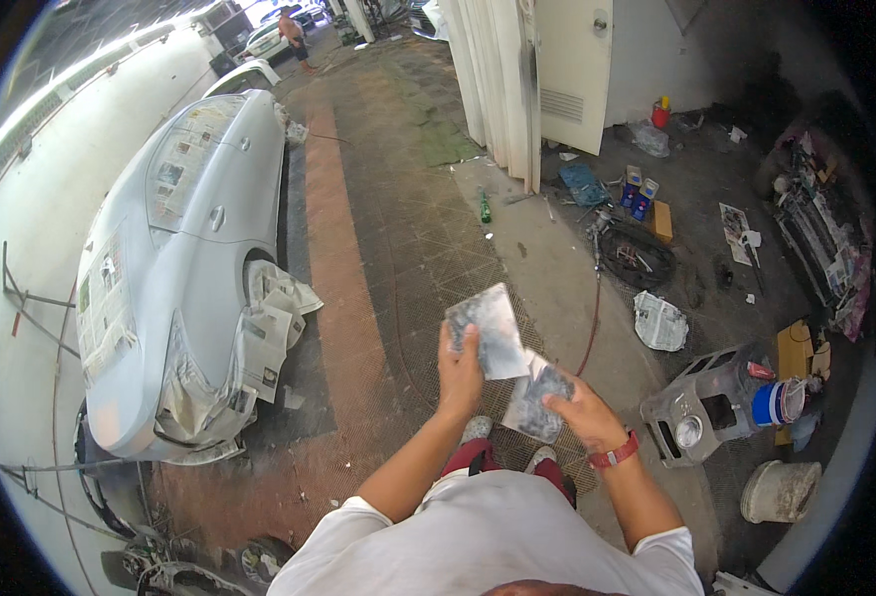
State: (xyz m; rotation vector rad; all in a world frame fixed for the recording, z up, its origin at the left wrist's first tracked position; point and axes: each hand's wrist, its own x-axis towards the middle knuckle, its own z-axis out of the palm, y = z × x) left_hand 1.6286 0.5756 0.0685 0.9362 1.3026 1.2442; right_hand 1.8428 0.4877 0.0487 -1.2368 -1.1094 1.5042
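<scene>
My left hand [460, 375] grips a pale rectangular sheet [495, 336] smudged with grey, its thumb lying across the face. A second smudged sheet [533, 407], darker and tilted, is pinched in my right hand [585, 413], which has a red watch at the wrist. Both look like used sanding sheets, though their exact kind cannot be made out. The two sheets come together at their near corners, in front of my body. To my left stands a pale grey car [199, 228], its windows and lower end masked with newspaper [277, 308].
A hose [595, 333] runs across the floor on the right. Around it lie a tyre [637, 252], a grey plastic car panel [701, 407], blue cans [639, 197], a green bottle [484, 208] and a white bucket [781, 491]. Far off stands another person [294, 40].
</scene>
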